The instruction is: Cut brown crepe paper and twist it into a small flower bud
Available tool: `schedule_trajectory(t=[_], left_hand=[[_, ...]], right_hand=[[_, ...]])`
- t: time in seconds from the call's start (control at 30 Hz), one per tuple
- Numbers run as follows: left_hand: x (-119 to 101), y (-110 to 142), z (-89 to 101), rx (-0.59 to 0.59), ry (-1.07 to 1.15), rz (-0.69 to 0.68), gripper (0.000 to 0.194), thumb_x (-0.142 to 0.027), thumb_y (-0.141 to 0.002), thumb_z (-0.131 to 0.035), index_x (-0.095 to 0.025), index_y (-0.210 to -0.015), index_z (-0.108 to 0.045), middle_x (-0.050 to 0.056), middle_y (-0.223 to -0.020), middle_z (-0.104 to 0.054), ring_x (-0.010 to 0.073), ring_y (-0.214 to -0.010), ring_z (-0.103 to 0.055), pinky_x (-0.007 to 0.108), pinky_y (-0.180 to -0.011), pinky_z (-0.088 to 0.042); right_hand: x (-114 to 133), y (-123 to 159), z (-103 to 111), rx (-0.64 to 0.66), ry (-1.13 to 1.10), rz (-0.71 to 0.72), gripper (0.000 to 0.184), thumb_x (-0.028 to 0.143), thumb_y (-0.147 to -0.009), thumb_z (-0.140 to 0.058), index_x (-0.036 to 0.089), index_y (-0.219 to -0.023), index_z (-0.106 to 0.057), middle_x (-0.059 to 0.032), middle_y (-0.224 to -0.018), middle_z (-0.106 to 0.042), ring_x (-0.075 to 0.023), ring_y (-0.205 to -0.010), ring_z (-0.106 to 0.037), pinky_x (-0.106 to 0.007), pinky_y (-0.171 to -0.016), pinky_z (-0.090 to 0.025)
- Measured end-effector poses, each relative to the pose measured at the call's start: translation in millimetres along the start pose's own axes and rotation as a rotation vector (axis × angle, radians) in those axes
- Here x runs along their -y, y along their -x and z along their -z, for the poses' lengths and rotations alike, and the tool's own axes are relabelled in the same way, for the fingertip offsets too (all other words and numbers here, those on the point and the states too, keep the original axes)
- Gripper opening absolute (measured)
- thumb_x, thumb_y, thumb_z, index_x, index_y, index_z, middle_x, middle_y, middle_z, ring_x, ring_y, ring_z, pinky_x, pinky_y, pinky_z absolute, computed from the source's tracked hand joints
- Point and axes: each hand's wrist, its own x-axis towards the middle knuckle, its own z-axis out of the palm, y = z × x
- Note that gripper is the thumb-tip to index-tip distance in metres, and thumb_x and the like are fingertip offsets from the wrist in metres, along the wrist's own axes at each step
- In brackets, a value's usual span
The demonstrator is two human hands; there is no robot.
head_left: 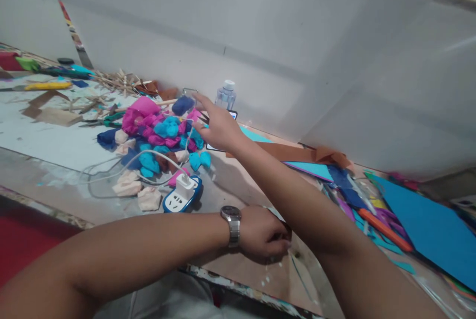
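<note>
My left hand (264, 235), with a silver watch (232, 224) on its wrist, rests low over the table near its front edge. Its fingers are curled in, and whatever they may hold is hidden. My right arm crosses above it, and my right hand (222, 124) reaches left with index finger and thumb spread apart. Close to those fingertips lies a heap of crumpled paper in pink (141, 113), light blue (167, 127) and dark blue (183, 105). A phone (233, 114) is partly covered by the right hand. Something dark shows between its fingers, too blurred to name.
A white-and-blue power strip (176, 201) with a plugged-in charger (185, 186) and white cable sits before the heap. Behind stands a clear bottle (225, 95). At right lie an orange cutter (385, 229) and blue sheet (435, 224); at left, a yellow cutter (48, 85) and pliers (111, 119).
</note>
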Motion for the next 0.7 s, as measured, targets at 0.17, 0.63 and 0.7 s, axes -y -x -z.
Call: schedule_trajectory(t=[0.17, 0.63, 0.7], left_hand=[[-2, 1, 2.1, -0.018, -0.030, -0.009, 0.024, -0.038, -0.095, -0.057, -0.022, -0.096, -0.075, 0.006, -0.090, -0.080, 0.0224, -0.082, -0.074, 0.030, -0.066, -0.047], [1, 0, -3.5, -0.067, -0.059, -0.021, 0.021, -0.037, -0.097, -0.058, -0.023, -0.095, -0.073, 0.002, -0.081, -0.075, 0.0179, -0.076, -0.068, 0.028, -0.064, -0.041], [0, 0, -2.8, -0.072, -0.057, -0.022, 0.020, -0.036, -0.097, -0.058, -0.023, -0.095, -0.073, 0.001, -0.077, -0.074, 0.0171, -0.073, -0.067, 0.028, -0.064, -0.041]], right_hand=[[-6, 35, 2, 0.289, 0.148, 0.020, 0.028, 0.031, -0.102, -0.054, 0.023, -0.125, -0.068, -0.0045, -0.118, -0.076, -0.0206, -0.101, -0.068, -0.030, -0.082, -0.046], [-154, 157, 63, 0.436, 0.676, -0.509, 0.029, 0.038, -0.100, -0.067, 0.017, -0.121, -0.067, -0.0091, -0.125, -0.068, -0.0225, -0.108, -0.068, -0.044, -0.094, -0.059], [-161, 164, 64, 0.417, 0.707, -0.532, 0.031, 0.038, -0.101, -0.066, 0.017, -0.125, -0.065, -0.0097, -0.128, -0.067, -0.0232, -0.110, -0.068, -0.045, -0.094, -0.060]])
